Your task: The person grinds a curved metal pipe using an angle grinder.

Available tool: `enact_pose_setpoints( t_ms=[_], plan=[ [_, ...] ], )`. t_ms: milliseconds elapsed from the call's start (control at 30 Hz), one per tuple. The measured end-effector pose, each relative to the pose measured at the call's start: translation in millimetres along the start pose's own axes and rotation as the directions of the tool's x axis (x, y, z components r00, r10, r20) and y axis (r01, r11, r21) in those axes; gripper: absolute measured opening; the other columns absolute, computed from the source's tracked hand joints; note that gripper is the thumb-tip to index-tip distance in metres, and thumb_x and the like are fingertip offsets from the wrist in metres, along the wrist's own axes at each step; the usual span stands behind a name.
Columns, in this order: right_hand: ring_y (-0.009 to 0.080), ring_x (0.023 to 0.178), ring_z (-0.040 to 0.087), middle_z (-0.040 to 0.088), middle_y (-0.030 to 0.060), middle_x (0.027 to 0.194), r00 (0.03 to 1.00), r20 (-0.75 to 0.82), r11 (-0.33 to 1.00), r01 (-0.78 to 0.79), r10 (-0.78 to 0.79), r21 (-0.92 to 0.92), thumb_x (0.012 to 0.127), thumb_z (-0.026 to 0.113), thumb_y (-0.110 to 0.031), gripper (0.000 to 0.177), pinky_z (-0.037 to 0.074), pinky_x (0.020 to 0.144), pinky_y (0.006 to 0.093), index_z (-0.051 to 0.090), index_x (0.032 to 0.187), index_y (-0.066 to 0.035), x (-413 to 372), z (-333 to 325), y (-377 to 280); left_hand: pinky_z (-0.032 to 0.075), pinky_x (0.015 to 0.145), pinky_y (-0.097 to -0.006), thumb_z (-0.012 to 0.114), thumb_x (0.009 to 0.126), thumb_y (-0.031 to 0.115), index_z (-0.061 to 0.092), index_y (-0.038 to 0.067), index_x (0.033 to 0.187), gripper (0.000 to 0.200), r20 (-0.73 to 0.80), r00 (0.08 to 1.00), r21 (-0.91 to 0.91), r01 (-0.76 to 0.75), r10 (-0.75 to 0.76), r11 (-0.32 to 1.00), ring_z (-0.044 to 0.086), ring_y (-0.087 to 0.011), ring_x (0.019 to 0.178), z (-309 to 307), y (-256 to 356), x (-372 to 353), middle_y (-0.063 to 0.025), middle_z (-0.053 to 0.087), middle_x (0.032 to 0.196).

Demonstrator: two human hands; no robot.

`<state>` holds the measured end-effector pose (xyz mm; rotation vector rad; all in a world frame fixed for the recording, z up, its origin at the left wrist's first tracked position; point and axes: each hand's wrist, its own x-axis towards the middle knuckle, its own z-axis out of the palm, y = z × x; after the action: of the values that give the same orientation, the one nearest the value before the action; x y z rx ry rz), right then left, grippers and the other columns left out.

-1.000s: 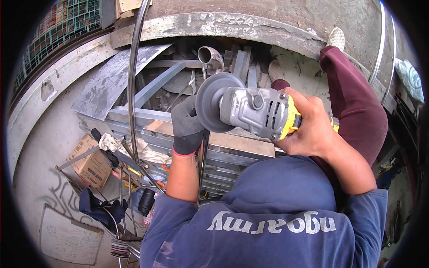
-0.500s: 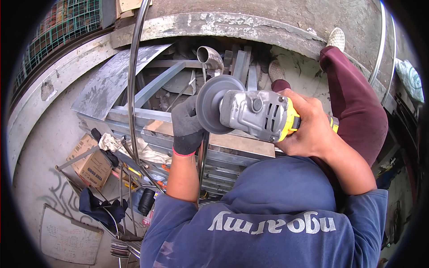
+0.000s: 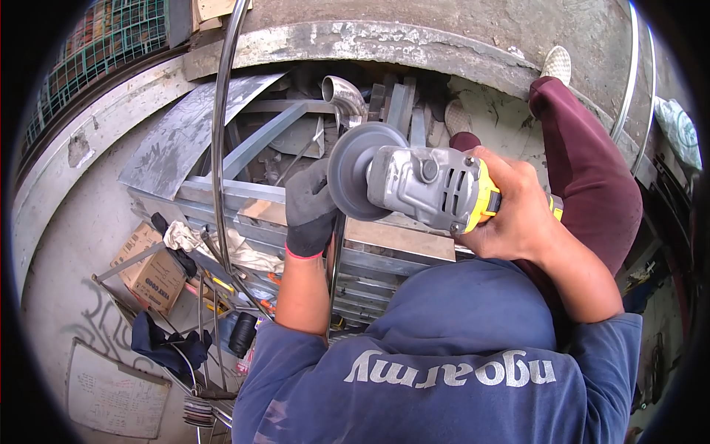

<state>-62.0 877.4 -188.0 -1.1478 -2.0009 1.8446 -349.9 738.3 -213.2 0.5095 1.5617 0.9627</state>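
My right hand (image 3: pixel 510 200) is bare and wrapped round the grey and yellow angle grinder (image 3: pixel 429 185). The grinder's round disc (image 3: pixel 360 172) faces left, close beside my left hand (image 3: pixel 309 209). That hand wears a dark grey glove with a red cuff, and its fingers are bent round the upper part of a shiny metal tube (image 3: pixel 336 266), partly hidden behind the disc. Just above the disc, a curved metal pipe end (image 3: pixel 345 96) shows its open mouth. Whether the disc touches the metal cannot be seen.
Stacked metal bars (image 3: pixel 370 259) and a wooden board (image 3: pixel 399 240) lie below my hands. A tall bent tube (image 3: pixel 220 133) rises at the left, near a metal sheet (image 3: pixel 192 133). A cardboard box (image 3: pixel 151 274) and a metal frame stand lower left.
The curved pipe end has turned and shifted slightly left. The grinder and my right hand have moved slightly right. My left hand has stayed almost in place.
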Motion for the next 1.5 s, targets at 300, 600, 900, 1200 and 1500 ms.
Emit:
enact_pose_setpoints(
  t_ms=[300,600,900,1200,1500],
  plan=[
    [0.0449,0.083,0.074,0.073,0.02,0.085,1.0,-0.006,0.999,0.004,-0.004,-0.044,0.072,0.09,-0.014,0.047,0.059,0.073,0.0493,0.069,0.112,-0.003,-5.8,1.7,-10.1,0.06,0.096,-0.0319,0.098,0.078,0.008,0.073,0.0,0.126,0.054,-0.021,1.0,0.28,0.007,-0.001,0.96,0.074,-0.0134,0.104,3.1,-3.4,5.2,-0.008,0.081,0.119],
    [0.0446,0.085,0.074,0.074,0.0182,0.089,1.0,-0.023,0.997,0.003,-0.005,-0.078,0.071,0.091,-0.014,0.051,0.059,0.074,0.0498,0.069,0.116,-0.003,-7.2,4.1,-11.2,0.06,0.099,-0.0334,0.1,0.078,0.009,0.07,0.0,0.13,0.061,0.023,0.991,0.338,-0.129,0.129,0.932,0.074,-0.0148,0.109,5.9,-3.5,2.8,-0.0094,0.08,0.124],
    [0.0445,0.084,0.074,0.073,0.0189,0.087,1.0,-0.023,0.996,0.015,-0.017,-0.087,0.07,0.091,-0.014,0.051,0.059,0.073,0.0496,0.069,0.115,-0.004,-5.7,5.3,-10.7,0.058,0.099,-0.0335,0.072,0.102,0.021,0.07,-0.009,0.138,0.047,0.073,0.997,-0.12,0.013,-0.004,0.993,0.075,-0.0191,0.11,-4.5,-5.5,1.4,-0.0143,0.079,0.124],
    [0.0457,0.082,0.075,0.074,0.0205,0.086,1.0,0.007,1.0,-0.008,0.008,-0.018,0.071,0.091,-0.014,0.049,0.059,0.073,0.0488,0.069,0.114,-0.003,-1.1,5.9,-1.3,0.058,0.099,-0.0327,0.067,0.105,0.025,0.068,-0.012,0.14,0.051,0.134,0.989,-0.098,-0.056,0.069,0.994,0.075,-0.0201,0.111,-6.3,-5.5,3.2,-0.017,0.079,0.125],
    [0.0456,0.084,0.075,0.075,0.0199,0.09,0.999,-0.029,1.0,0.013,-0.013,0.001,0.073,0.09,-0.012,0.047,0.06,0.074,0.0488,0.069,0.114,-0.003,1.5,9.0,-2.9,0.06,0.099,-0.0343,0.064,0.107,0.018,0.069,-0.011,0.139,0.043,0.155,0.97,-0.002,-0.191,0.189,0.982,0.076,-0.0215,0.112,-8.1,-5.3,4.5,-0.0168,0.079,0.126]
  ],
)
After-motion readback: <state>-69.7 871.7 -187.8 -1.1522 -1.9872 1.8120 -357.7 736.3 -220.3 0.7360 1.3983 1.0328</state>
